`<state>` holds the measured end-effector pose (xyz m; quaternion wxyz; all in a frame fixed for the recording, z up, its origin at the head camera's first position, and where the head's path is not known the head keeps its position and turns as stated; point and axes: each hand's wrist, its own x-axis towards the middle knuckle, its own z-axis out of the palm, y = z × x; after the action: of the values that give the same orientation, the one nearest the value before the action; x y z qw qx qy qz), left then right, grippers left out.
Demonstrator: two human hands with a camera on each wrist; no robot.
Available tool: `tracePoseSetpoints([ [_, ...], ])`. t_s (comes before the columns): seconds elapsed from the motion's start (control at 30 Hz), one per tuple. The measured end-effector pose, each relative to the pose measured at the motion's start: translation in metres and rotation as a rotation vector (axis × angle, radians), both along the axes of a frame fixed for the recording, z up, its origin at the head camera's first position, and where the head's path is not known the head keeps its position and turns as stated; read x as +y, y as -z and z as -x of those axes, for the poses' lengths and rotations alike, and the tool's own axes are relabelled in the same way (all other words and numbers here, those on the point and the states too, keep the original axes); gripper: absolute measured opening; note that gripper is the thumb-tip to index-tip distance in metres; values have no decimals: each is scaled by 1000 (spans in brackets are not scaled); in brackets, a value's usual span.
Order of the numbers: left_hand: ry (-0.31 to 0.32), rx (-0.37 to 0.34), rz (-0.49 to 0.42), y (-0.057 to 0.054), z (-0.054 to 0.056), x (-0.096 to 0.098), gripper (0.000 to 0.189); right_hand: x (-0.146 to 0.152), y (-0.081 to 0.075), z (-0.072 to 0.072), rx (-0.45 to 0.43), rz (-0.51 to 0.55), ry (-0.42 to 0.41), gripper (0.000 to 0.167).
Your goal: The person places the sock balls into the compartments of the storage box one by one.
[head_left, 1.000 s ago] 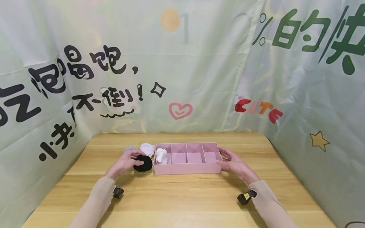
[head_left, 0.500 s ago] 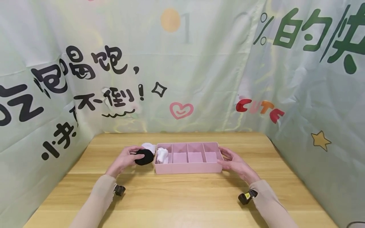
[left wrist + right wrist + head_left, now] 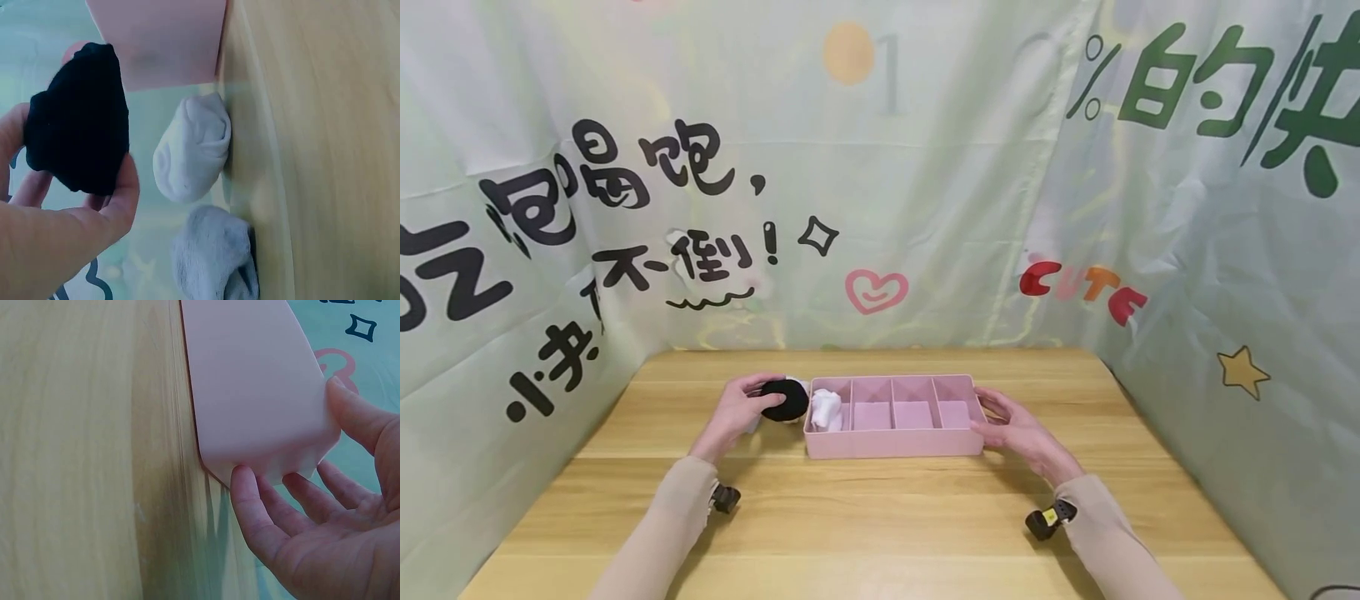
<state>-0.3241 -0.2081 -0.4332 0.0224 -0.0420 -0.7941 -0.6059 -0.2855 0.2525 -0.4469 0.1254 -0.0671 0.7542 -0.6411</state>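
My left hand (image 3: 735, 414) pinches a balled-up black sock (image 3: 786, 401) between thumb and fingers, just off the left end of a pink divided box (image 3: 895, 444). In the left wrist view the black sock is held up above the table. A rolled white sock (image 3: 194, 150) and a grey sock (image 3: 215, 253) lie below it, mostly hidden in the head view. Another white sock (image 3: 826, 411) sits in the box's leftmost compartment. At the box's right end, my right hand (image 3: 1018, 429) holds the corner, thumb (image 3: 353, 409) at the rim and fingertips on the end wall.
The box's other compartments hold nothing visible. Wooden tabletop (image 3: 880, 517) stretches in front of the box. Printed cloth (image 3: 955, 208) hangs behind the table and along both sides. Each wrist wears a small black camera (image 3: 726, 498).
My left hand has lifted the black sock and carried it slightly right and away, so it now overlaps the white sock outside the box. My right hand stays at the box's end.
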Motion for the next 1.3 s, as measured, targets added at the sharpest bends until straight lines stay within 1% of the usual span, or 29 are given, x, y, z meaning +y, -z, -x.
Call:
tracePoseSetpoints([
  [0.2,39,15,-82,-5,0,10,43,0,1,1,3,-3,1,78],
  [0.4,21,4,-94,-10,-1,20,43,0,3,1,10,-3,0,77],
  [0.43,21,-1,-95,-14,-3,22,44,0,3,1,10,0,0,77],
  [0.53,21,7,-103,-14,-4,26,44,-1,3,1,8,5,-3,78],
  [0.6,25,19,-93,-13,-4,27,45,-1,2,0,4,4,1,79],
  [0.63,27,31,-89,-12,-3,27,46,-1,2,0,1,3,1,79],
  [0.67,28,39,-88,-9,-1,27,47,-1,1,0,-1,3,3,79],
  [0.77,44,47,-97,-7,1,28,49,-1,0,0,1,4,4,78],
  [1.0,78,56,-120,-8,0,37,56,1,1,1,6,-2,-3,79],
  [1.17,125,36,-135,-7,2,48,55,0,1,1,5,-4,-1,79],
  [1.23,156,44,-128,-6,3,53,56,0,1,1,4,-4,2,78],
  [1.3,174,57,-118,-6,3,59,53,-1,1,1,5,-5,2,77],
])
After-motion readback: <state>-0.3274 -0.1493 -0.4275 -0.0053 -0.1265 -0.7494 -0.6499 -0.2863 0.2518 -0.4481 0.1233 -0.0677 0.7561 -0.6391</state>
